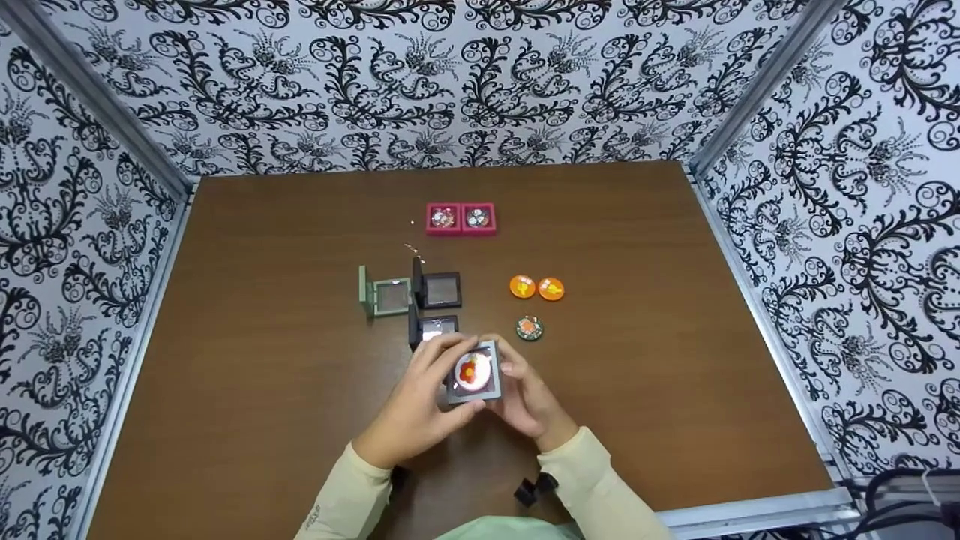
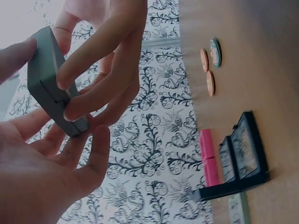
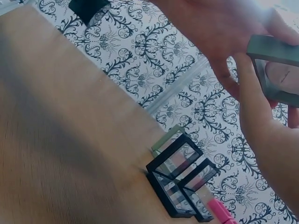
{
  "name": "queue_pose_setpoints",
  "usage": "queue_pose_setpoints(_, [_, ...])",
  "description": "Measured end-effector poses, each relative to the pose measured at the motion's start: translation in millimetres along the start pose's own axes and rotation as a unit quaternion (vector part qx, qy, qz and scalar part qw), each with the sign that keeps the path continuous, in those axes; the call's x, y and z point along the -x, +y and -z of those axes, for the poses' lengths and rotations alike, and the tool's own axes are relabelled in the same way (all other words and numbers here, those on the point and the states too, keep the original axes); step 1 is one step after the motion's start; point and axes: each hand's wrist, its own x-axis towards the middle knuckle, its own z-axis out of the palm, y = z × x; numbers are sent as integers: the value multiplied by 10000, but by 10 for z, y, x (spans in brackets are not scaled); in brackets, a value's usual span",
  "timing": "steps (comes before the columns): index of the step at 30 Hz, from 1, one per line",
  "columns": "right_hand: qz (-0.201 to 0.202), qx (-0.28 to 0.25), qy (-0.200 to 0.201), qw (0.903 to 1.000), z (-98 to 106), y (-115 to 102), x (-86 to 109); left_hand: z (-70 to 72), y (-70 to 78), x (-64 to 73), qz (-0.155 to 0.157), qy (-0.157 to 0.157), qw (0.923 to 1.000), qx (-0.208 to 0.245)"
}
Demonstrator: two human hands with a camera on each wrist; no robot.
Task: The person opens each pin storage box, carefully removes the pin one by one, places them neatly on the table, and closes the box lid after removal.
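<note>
Between both hands, above the table's front half, is a closed grey-green square case (image 1: 495,367) with a clear window. Through the window shows a round white piece with a red flower (image 1: 472,372). My left hand (image 1: 420,401) grips the case from the left, fingers along its far edge and thumb at its near edge. From the other side, my right hand (image 1: 529,401) holds it with curled fingers. A seam runs along the side of the case (image 2: 49,77) in the left wrist view. Just beyond the hands stands a black case (image 1: 439,325) with its lid raised, partly hidden by my left fingers.
Farther back are another black case (image 1: 442,290) and a green case (image 1: 391,297), both with lids raised. A pink two-part case (image 1: 460,219) lies behind them. To the right are two orange discs (image 1: 523,286) and a green-rimmed disc (image 1: 529,328). Patterned walls (image 1: 420,82) enclose the table.
</note>
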Motion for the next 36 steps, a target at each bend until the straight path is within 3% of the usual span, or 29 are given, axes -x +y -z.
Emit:
queue_pose_setpoints(12, [14, 197, -303, 9993, 18, 63, -37, 18, 167, -95, 32, -242, 9915, -1280])
queue_pose_setpoints(19, [-65, 434, -299, 9986, 42, 146, -50, 59, 256, -123, -135, -458, 9710, -2341])
queue_pose_setpoints(24, [-119, 490, -154, 9986, 43, 165, -19, 86, 221, -114, -229, -517, 9746, -2165])
queue_pose_setpoints(30, [-236, 452, 228, 9984, 19, 184, -10, 92, 165, -93, -392, -347, 9792, -1962])
queue_pose_setpoints(36, [-84, 216, -90, 9997, -8, 228, -51, 70, 157, -86, -561, -152, 9814, -1828])
